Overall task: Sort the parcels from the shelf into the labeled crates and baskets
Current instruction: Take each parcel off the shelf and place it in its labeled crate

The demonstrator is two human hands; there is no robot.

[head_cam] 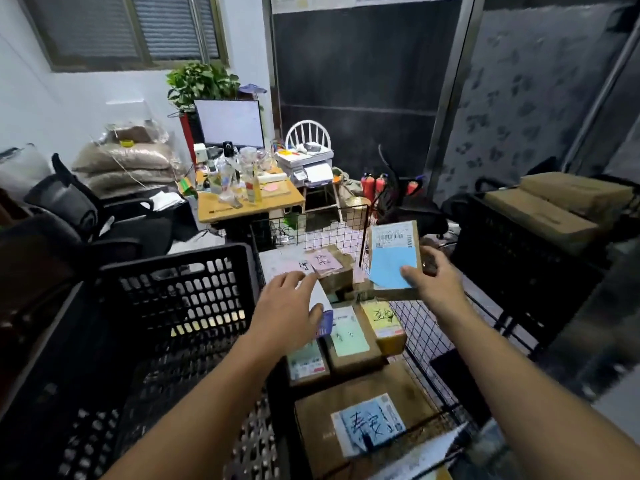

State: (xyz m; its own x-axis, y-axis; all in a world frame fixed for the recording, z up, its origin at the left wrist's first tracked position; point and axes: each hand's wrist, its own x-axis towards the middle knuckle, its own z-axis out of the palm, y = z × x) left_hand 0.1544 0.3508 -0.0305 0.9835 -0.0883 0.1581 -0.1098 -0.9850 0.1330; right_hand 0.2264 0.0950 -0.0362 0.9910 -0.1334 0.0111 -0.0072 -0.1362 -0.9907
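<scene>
Head view: both arms reach forward over a wire basket (332, 230) that is full of parcels. The basket stands between two black crates: the left crate (173, 289) is close beside it, and the right crate (519, 244) carries large brown boxes (543, 216) on top.

The right hand (431, 280) holds the blue box (394, 259), a brown carton with a blue paper and a barcode label on its face. The box is raised above the parcels, at the right wall of the basket, and it stands nearly upright. The thumb (410, 271) presses on the lower corner of the blue paper and the other fingers (433, 256) wrap around the right side and go behind the box, so the grip is as wide as the carton.

The left hand (287, 306) is on the white parcel (320, 301), at the left side of the basket. The fingers (303, 277) are spread a little and lie over its top, almost straight, with the tips near a pink note (294, 268). The thumb (317, 311) is set far apart from them and pinches the near corner – the parcel sits between thumb and fingers.

Other parcels lie below and between the hands: a pink box (330, 261) behind, a green box (348, 336) and a yellow box (382, 318) side by side, touching each other, and a big carton (370, 427) nearest to the person.

Behind the basket there is a desk (277, 202) with a monitor (230, 123).
</scene>
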